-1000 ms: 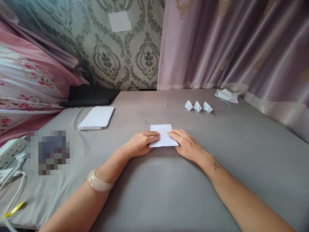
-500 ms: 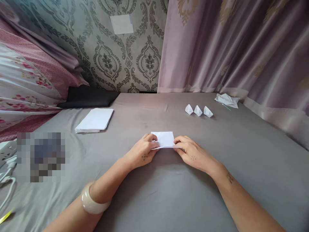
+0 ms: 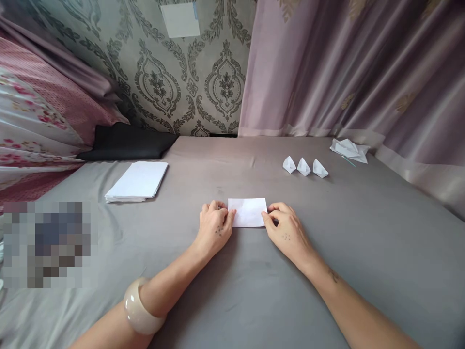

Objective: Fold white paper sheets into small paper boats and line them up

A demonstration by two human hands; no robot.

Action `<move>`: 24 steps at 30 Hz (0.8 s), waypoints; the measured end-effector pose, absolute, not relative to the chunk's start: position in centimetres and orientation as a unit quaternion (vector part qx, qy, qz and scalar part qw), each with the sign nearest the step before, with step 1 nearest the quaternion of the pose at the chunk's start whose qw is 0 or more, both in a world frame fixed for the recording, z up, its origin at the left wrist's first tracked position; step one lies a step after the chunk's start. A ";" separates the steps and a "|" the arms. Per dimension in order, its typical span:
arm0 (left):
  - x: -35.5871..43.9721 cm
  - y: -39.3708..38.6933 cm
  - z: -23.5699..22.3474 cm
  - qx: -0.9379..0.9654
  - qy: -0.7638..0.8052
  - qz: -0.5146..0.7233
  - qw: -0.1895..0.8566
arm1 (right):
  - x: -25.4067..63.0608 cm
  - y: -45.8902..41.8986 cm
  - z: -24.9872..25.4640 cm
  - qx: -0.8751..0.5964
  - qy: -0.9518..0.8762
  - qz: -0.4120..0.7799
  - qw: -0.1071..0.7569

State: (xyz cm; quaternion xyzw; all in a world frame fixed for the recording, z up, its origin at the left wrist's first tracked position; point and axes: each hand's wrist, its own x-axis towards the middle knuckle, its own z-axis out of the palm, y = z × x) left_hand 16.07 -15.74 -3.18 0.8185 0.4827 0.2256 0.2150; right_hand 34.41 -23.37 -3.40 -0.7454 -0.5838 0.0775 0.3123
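Note:
A small white rectangle of paper (image 3: 248, 212) lies between my hands on the grey cloth. My left hand (image 3: 216, 223) pinches its left edge, thumb on top and the other fingers curled behind. At the opposite edge, my right hand (image 3: 288, 230) grips the paper between thumb and fingers. Both thumbs show near the lower corners; the fingertips under the sheet are hidden. Beyond my right hand stand three small folded paper boats (image 3: 303, 166) in a row.
A stack of white paper (image 3: 140, 182) sits at the left, with a black folded item (image 3: 131, 141) behind it. Crumpled white papers (image 3: 349, 149) and a thin green stick (image 3: 348, 160) lie at the far right. A blurred patch covers something at the left edge.
Both thumbs have shifted from the near edge to the paper's sides, and the sheet now lies flatter with more of its face showing. The view has tilted slightly.

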 end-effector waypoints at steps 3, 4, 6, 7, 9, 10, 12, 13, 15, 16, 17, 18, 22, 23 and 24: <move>16.0 -15.6 -3.4 0.820 0.483 0.234 0.198 | 34.1 -23.3 -3.3 -0.758 -0.571 0.070 0.308; 15.9 -15.5 -3.4 0.821 0.485 0.233 0.195 | 34.1 -23.3 -3.3 -0.761 -0.569 0.066 0.304; 15.9 -15.5 -3.3 0.823 0.485 0.228 0.191 | 34.0 -23.3 -3.2 -0.765 -0.569 0.058 0.297; 15.8 -15.5 -3.2 0.825 0.483 0.227 0.188 | 34.0 -23.3 -3.2 -0.766 -0.570 0.054 0.293; 15.8 -15.6 -3.2 0.829 0.478 0.228 0.180 | 34.0 -23.3 -3.3 -0.767 -0.573 0.045 0.285; 15.7 -15.6 -3.3 0.832 0.475 0.229 0.175 | 34.0 -23.3 -3.3 -0.766 -0.575 0.042 0.283; 15.7 -15.5 -3.4 0.836 0.469 0.232 0.164 | 34.1 -23.2 -3.4 -0.763 -0.581 0.035 0.282; 15.6 -15.5 -3.5 0.839 0.466 0.232 0.158 | 34.2 -23.2 -3.4 -0.761 -0.584 0.033 0.282; 15.5 -15.4 -3.6 0.845 0.458 0.231 0.148 | 34.3 -23.2 -3.5 -0.756 -0.590 0.031 0.281; 15.5 -15.4 -3.6 0.848 0.455 0.229 0.144 | 34.3 -23.2 -3.5 -0.755 -0.592 0.030 0.280; 15.5 -15.4 -3.6 0.851 0.453 0.225 0.141 | 34.4 -23.2 -3.5 -0.753 -0.595 0.030 0.279; 15.4 -15.4 -3.6 0.854 0.450 0.221 0.139 | 34.4 -23.2 -3.5 -0.752 -0.597 0.030 0.278; 15.5 -15.4 -3.2 0.861 0.445 0.207 0.134 | 34.5 -23.2 -3.4 -0.755 -0.600 0.035 0.262; 15.5 -15.4 -3.1 0.862 0.444 0.205 0.133 | 34.4 -23.2 -3.4 -0.757 -0.599 0.034 0.258; 15.5 -15.4 -3.1 0.863 0.443 0.202 0.132 | 34.4 -23.2 -3.4 -0.758 -0.600 0.032 0.255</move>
